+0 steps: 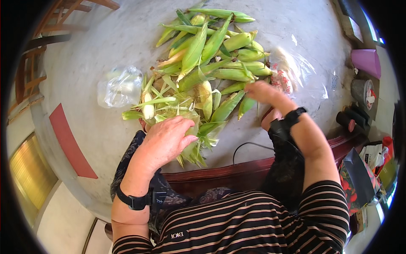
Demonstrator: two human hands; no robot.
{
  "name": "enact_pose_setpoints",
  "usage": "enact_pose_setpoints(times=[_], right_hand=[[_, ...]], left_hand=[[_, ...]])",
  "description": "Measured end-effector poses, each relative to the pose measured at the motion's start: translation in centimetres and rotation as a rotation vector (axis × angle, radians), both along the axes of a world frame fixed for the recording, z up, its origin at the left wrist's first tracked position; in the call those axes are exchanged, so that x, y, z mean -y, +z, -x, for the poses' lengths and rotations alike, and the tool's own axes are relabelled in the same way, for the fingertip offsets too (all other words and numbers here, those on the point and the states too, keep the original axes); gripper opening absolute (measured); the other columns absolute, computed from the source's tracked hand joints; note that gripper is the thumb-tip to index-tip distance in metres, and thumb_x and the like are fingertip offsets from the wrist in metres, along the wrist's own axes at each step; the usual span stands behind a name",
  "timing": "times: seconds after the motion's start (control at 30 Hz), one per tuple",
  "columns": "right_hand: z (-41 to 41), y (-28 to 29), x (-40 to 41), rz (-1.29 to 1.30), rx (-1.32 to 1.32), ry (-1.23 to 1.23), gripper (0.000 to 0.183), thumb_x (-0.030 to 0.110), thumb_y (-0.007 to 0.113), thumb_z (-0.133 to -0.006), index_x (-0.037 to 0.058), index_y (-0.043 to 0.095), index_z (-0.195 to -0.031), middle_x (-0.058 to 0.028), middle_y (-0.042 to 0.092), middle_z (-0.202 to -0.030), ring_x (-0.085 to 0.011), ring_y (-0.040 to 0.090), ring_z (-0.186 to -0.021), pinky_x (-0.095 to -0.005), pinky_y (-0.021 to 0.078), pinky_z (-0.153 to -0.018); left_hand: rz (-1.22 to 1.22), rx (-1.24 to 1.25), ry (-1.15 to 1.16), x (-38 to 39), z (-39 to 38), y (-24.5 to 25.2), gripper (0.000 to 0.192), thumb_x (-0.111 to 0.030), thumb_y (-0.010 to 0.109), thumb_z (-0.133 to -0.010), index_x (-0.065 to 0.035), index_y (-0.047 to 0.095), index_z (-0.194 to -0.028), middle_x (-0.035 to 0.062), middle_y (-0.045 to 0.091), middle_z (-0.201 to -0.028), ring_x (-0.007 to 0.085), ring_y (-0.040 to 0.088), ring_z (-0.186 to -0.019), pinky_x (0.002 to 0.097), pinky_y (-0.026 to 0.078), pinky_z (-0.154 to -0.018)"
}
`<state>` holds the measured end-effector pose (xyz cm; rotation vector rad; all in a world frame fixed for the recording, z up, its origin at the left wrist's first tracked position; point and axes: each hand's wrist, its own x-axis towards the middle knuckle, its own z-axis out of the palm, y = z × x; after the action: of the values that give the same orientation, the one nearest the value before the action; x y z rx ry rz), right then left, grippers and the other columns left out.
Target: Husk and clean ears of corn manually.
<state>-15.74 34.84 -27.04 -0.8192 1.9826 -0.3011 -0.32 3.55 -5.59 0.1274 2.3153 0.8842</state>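
A heap of green corn ears in their husks (222,47) lies on the floor in front of me. My left hand (171,136) hovers over loose husks and a clear plastic bag (192,117) at the heap's near side, thumb apart from its curled fingers, nothing visible in it. Blurred, my right hand (261,92) reaches to the heap's right edge, close to an ear (245,106); its fingertips are unclear, so I cannot tell whether it grips anything. A partly husked pale ear (148,106) rests left among stripped husk leaves. Another yellowish ear (206,100) lies mid-heap.
A knotted clear bag (120,86) lies left of the heap, and a bag with red print (284,77) lies right. A dark cable (250,144) loops before the red wooden bench (219,176). Wooden chairs (30,76) stand far left; a purple bin (366,63) stands far right.
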Motion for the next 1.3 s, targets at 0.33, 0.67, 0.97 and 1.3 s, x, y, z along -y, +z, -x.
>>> enact_pose_setpoints(times=[0.33,0.67,0.97,1.3], right_hand=[[-21.9,-7.4,15.4,0.109,0.426,-0.592,0.107,0.034,0.076,-0.078,-0.0016,0.006,-0.151,-0.0321,0.042,-0.138,-0.0411,0.047,-0.127,-0.0398,0.0380,-0.108],[-29.1,-9.6,20.3,0.141,0.648,-0.519,0.078,0.028,0.065,-0.084,0.0015,0.025,-0.146,-0.0266,0.048,-0.136,-0.0372,0.050,-0.122,-0.0397,0.0392,-0.105],[-22.6,-5.8,16.5,0.033,0.500,-0.310,0.095,0.053,0.075,-0.074,0.0017,0.034,-0.142,-0.0258,0.061,-0.121,-0.0412,0.057,-0.115,-0.0425,0.0448,-0.098],[-16.2,-8.5,3.5,-0.351,0.630,-1.039,0.065,0.047,0.071,-0.083,-0.0044,0.055,-0.119,-0.0159,0.066,-0.098,-0.0228,0.067,-0.082,-0.0374,0.0559,-0.061]], left_hand=[[-0.003,0.029,-0.024,1.2,-1.4,1.6,0.034,-0.023,0.068,-0.085,-0.0037,0.059,-0.111,0.0147,0.062,-0.103,0.0362,0.060,-0.094,0.0425,0.049,-0.080],[-0.025,0.094,0.041,3.2,-2.9,3.1,0.039,-0.020,0.070,-0.082,-0.0035,0.058,-0.115,0.0135,0.062,-0.111,0.0357,0.059,-0.100,0.0426,0.048,-0.085],[-0.013,0.051,0.034,3.5,-3.2,2.8,0.038,-0.018,0.071,-0.081,-0.0035,0.058,-0.114,0.0143,0.062,-0.108,0.0360,0.059,-0.098,0.0425,0.049,-0.084],[0.005,0.020,0.006,3.0,-3.2,2.9,0.036,-0.020,0.069,-0.083,-0.0029,0.058,-0.113,0.0145,0.062,-0.105,0.0358,0.059,-0.097,0.0428,0.048,-0.082]])
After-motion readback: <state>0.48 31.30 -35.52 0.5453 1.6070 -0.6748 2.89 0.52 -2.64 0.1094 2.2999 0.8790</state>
